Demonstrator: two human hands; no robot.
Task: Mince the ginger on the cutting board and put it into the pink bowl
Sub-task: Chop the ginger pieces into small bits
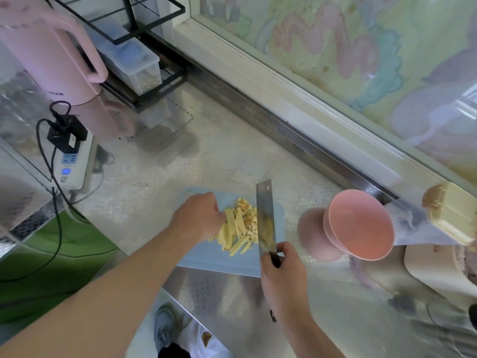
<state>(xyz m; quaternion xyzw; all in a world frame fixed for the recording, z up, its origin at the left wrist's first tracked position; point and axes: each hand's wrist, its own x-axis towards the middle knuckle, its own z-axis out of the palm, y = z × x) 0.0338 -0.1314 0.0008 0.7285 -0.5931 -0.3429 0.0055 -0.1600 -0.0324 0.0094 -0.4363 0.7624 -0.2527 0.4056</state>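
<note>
Ginger (pixel 238 227) pinned under curled left grip (pixel 200 215); right grip (pixel 282 273) clasps cleaver (pixel 265 218) handle.

Bare counter (pixel 160 174) lies open beyond my cutting board (pixel 227 259), while the pink bowl (pixel 361 226) stands just right, the kettle (pixel 44 52) far left.

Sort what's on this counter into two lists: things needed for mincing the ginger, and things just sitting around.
In use:
ginger, partly cut into strips and small bits
blue cutting board
cleaver, gripped by the right hand
left hand, steadying the ginger
pink bowl, empty beside the board

Lying about:
pink kettle
power strip
clear container
</note>
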